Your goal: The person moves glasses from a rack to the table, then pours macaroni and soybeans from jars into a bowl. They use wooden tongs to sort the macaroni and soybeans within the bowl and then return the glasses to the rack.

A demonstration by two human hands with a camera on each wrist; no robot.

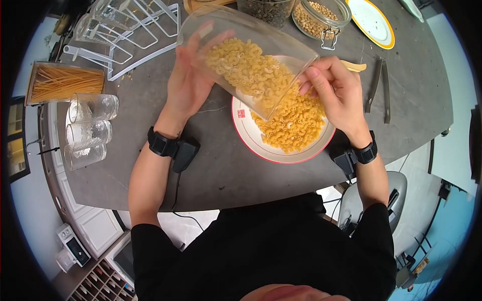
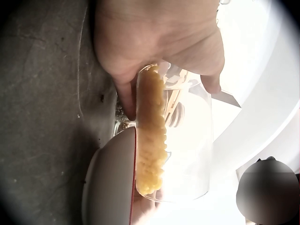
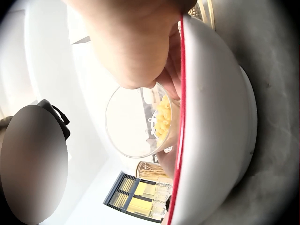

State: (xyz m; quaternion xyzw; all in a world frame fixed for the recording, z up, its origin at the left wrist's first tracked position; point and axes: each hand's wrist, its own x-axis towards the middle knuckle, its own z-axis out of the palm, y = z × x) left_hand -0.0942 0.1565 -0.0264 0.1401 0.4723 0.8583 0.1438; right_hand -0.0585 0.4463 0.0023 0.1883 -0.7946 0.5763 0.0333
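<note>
A clear glass jar (image 1: pixel 266 37) lies nearly on its side over the bowl, its mouth toward the right. Elbow macaroni (image 1: pixel 246 62) is spread along its lower wall. With thumb and fingers spread around it, my left hand (image 1: pixel 191 83) grips the jar's base end. My right hand (image 1: pixel 339 95) pinches the jar's rim between thumb and fingers. Below is a white bowl (image 1: pixel 245 128) with a red rim, holding a heap of loose macaroni (image 1: pixel 293 130). In the left wrist view the jar's side overlaps the bowl's rim.
Behind the bowl stand a clip-top jar of chickpeas (image 1: pixel 316 20), a container of dark bits (image 1: pixel 268 10) and a yellow-edged plate (image 1: pixel 371 22). Metal tongs (image 1: pixel 374 88) lie at right. A white rack (image 1: pixel 143 62), a spaghetti container (image 1: pixel 65 83) and drinking glasses (image 1: pixel 93 108) are at left.
</note>
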